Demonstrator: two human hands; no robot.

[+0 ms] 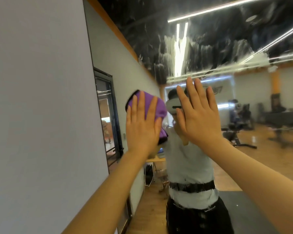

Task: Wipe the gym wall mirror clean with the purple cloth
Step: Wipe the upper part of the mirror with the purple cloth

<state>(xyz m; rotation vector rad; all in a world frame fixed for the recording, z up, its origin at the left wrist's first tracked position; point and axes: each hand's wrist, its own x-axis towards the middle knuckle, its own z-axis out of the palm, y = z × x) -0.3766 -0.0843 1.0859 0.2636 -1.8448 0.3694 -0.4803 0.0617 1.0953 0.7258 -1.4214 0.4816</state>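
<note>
The person's flat left hand (142,122) is pressing the purple cloth (156,107) on the wall mirror (243,48), the right hand (198,112) is resting spread and empty, and smears are remaining above, so much seems left.

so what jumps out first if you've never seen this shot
Two raised hands fill the middle: the left hand presses the purple cloth flat on the mirror, and the right hand is spread open beside it. Above them, white streaky smears cover the upper glass.

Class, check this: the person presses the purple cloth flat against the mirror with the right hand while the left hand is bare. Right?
Not quite. The head view shows the left hand pressing the soft purple cloth against the smeared wall mirror; the right hand is bare.
</note>
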